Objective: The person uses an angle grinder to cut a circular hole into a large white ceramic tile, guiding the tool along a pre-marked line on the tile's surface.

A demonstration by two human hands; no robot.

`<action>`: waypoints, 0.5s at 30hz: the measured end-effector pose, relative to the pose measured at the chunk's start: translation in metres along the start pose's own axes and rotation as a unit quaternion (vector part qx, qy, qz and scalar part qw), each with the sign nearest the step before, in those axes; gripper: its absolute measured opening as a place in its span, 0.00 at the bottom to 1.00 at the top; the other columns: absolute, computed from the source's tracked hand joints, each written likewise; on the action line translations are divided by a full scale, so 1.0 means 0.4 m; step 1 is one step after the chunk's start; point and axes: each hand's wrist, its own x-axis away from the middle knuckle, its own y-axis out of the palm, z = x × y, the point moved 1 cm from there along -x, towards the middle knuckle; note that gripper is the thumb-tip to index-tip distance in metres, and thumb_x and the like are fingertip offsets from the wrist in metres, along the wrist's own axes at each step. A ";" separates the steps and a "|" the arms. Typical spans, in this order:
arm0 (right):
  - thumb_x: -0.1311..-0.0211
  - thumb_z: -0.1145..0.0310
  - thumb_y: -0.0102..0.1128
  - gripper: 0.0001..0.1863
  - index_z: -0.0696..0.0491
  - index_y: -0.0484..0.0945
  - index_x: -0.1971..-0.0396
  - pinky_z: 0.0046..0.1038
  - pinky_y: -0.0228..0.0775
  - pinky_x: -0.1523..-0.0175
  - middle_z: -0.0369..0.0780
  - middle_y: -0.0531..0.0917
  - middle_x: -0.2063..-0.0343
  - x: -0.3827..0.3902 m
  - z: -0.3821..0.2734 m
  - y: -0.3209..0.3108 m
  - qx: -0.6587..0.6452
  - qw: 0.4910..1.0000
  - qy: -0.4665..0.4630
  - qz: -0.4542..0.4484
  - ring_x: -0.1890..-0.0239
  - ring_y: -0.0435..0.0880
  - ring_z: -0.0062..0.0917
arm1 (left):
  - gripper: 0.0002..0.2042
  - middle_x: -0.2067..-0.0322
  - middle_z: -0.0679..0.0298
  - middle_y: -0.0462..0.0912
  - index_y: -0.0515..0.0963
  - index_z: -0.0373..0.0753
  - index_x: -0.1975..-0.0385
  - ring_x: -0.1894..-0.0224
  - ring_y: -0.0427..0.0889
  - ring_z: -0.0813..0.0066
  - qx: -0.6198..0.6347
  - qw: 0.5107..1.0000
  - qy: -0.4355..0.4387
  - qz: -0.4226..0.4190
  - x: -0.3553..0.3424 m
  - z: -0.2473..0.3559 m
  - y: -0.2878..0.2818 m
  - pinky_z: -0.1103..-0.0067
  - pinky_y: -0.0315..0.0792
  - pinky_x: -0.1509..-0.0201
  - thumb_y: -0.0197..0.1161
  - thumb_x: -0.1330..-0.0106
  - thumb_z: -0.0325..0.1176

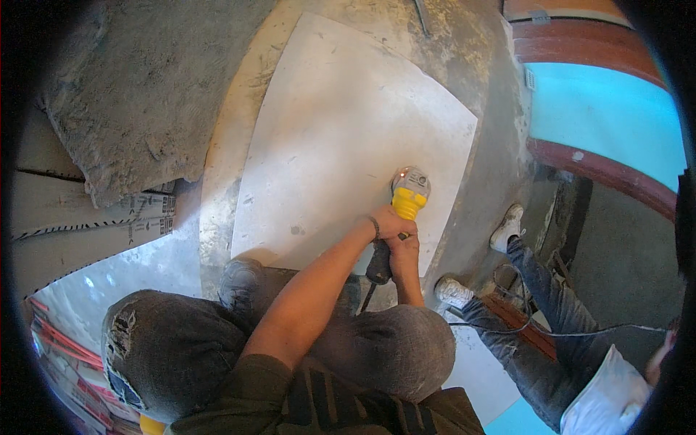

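Both my hands are wrapped around a yellow and black angle grinder [408, 205] with a grey metal head. My left hand [391, 220], with a dark bracelet at the wrist, closes over the body just behind the head. Behind it, my right hand [404, 249] grips the lower part, near the black rear end. The grinder's head is over a large pale flat sheet [319, 138], right of its middle. A small orange glow shows at the head's left edge. The disc is hidden beneath the head, so I cannot tell whether it touches the sheet.
Another person [529, 290] in dark trousers and white shoes is close on my right, near a dark cable [565, 334]. Flattened cardboard [94, 225] and a dusty grey mat [145, 94] lie left. A bright blue panel [602, 116] with red-brown edges stands at the upper right.
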 end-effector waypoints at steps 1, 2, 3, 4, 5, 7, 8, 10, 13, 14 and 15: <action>0.44 0.67 0.74 0.27 0.62 0.73 0.48 0.28 0.75 0.51 0.43 0.83 0.55 0.004 -0.007 -0.003 0.008 1.000 0.029 -0.007 0.55 0.82 0.27 | 0.30 0.63 0.48 0.88 0.85 0.33 0.63 0.61 0.88 0.57 0.003 1.000 0.021 -0.006 -0.003 -0.005 0.003 0.68 0.80 0.56 0.72 0.52 0.57; 0.44 0.67 0.74 0.27 0.62 0.73 0.48 0.28 0.75 0.51 0.43 0.83 0.55 -0.001 0.005 -0.022 0.003 1.000 0.022 0.005 0.55 0.82 0.27 | 0.30 0.63 0.48 0.88 0.85 0.33 0.63 0.61 0.88 0.57 -0.006 0.999 0.031 -0.014 -0.013 0.002 0.010 0.68 0.80 0.56 0.72 0.52 0.57; 0.44 0.67 0.74 0.26 0.61 0.73 0.49 0.28 0.75 0.50 0.43 0.83 0.56 -0.002 0.040 -0.051 0.047 0.998 -0.036 0.015 0.54 0.82 0.27 | 0.29 0.63 0.48 0.88 0.85 0.33 0.62 0.60 0.88 0.55 -0.140 0.978 0.148 -0.035 -0.013 0.009 0.030 0.67 0.80 0.55 0.72 0.52 0.56; 0.44 0.68 0.73 0.25 0.60 0.74 0.49 0.29 0.74 0.48 0.42 0.82 0.56 -0.002 0.043 -0.053 0.086 0.992 -0.095 0.022 0.54 0.81 0.27 | 0.29 0.62 0.48 0.88 0.84 0.34 0.62 0.60 0.88 0.54 -0.217 0.953 0.206 -0.050 -0.007 0.020 0.039 0.67 0.80 0.55 0.72 0.51 0.56; 0.44 0.68 0.73 0.25 0.60 0.74 0.49 0.29 0.74 0.48 0.42 0.82 0.56 -0.001 0.049 -0.066 0.074 0.991 -0.103 0.036 0.54 0.81 0.27 | 0.28 0.62 0.47 0.88 0.84 0.34 0.62 0.60 0.88 0.53 -0.288 0.917 0.268 -0.057 -0.005 0.033 0.048 0.66 0.80 0.55 0.71 0.51 0.56; 0.45 0.68 0.73 0.26 0.59 0.74 0.48 0.30 0.72 0.46 0.42 0.82 0.55 0.036 0.035 -0.081 0.083 0.991 -0.083 0.071 0.52 0.80 0.28 | 0.24 0.62 0.49 0.86 0.82 0.40 0.59 0.59 0.86 0.50 -0.058 0.995 0.075 0.031 0.032 0.048 0.082 0.64 0.78 0.54 0.67 0.42 0.56; 0.47 0.68 0.74 0.30 0.59 0.72 0.46 0.31 0.72 0.44 0.43 0.81 0.54 0.026 0.066 -0.098 0.021 0.996 -0.078 0.044 0.50 0.80 0.29 | 0.23 0.61 0.51 0.86 0.81 0.40 0.56 0.59 0.86 0.52 -0.056 0.997 0.032 0.031 0.015 0.040 0.102 0.64 0.78 0.53 0.69 0.41 0.53; 0.48 0.68 0.75 0.32 0.59 0.72 0.44 0.32 0.72 0.43 0.43 0.81 0.52 0.018 0.052 -0.119 0.041 0.992 -0.111 0.054 0.49 0.80 0.30 | 0.22 0.61 0.53 0.86 0.81 0.39 0.57 0.59 0.86 0.54 -0.027 0.993 0.087 0.077 0.005 0.033 0.140 0.65 0.78 0.53 0.69 0.41 0.50; 0.51 0.67 0.78 0.37 0.58 0.69 0.40 0.32 0.71 0.41 0.43 0.80 0.49 0.039 0.007 -0.186 0.059 0.990 -0.109 0.064 0.47 0.80 0.31 | 0.21 0.62 0.55 0.86 0.81 0.37 0.58 0.60 0.86 0.61 0.047 0.984 0.138 0.103 0.008 0.066 0.202 0.68 0.78 0.53 0.71 0.41 0.47; 0.51 0.67 0.78 0.39 0.58 0.69 0.39 0.32 0.71 0.40 0.44 0.80 0.48 0.042 0.001 -0.206 0.048 0.992 -0.106 0.055 0.46 0.80 0.31 | 0.20 0.63 0.56 0.86 0.80 0.36 0.58 0.61 0.86 0.65 0.079 0.982 0.141 0.101 0.013 0.082 0.217 0.70 0.78 0.53 0.71 0.41 0.46; 0.51 0.66 0.78 0.40 0.58 0.68 0.38 0.32 0.71 0.40 0.44 0.80 0.47 0.042 0.006 -0.226 0.037 0.993 -0.105 0.044 0.45 0.80 0.31 | 0.20 0.63 0.56 0.86 0.80 0.36 0.58 0.61 0.86 0.65 0.071 0.984 0.137 0.093 0.020 0.093 0.229 0.70 0.78 0.53 0.71 0.41 0.46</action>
